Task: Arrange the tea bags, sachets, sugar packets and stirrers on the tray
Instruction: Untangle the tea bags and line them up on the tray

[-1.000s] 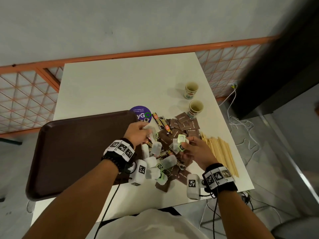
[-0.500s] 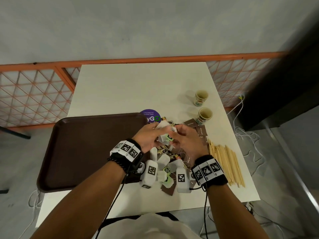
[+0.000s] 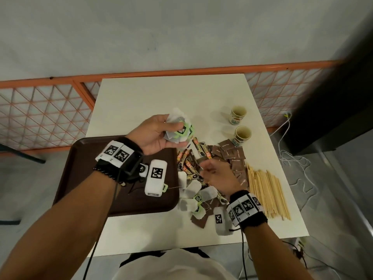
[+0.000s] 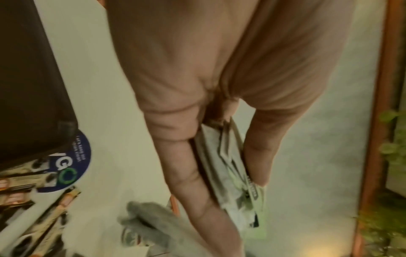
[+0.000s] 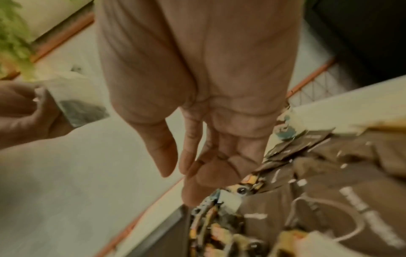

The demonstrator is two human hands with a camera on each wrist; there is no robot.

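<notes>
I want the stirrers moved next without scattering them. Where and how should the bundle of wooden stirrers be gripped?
Grip the wooden stirrers across their middle, coming from above with the right hand, which hovers empty just left of them. They lie flat and parallel on the table, fanned towards the near edge, so a mid-length pinch across the sticks probably gathers most together.

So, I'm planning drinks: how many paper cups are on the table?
2. One small printed paper cup stands farther back on the white table; the other sits nearer, beside the brown sachets.
</notes>
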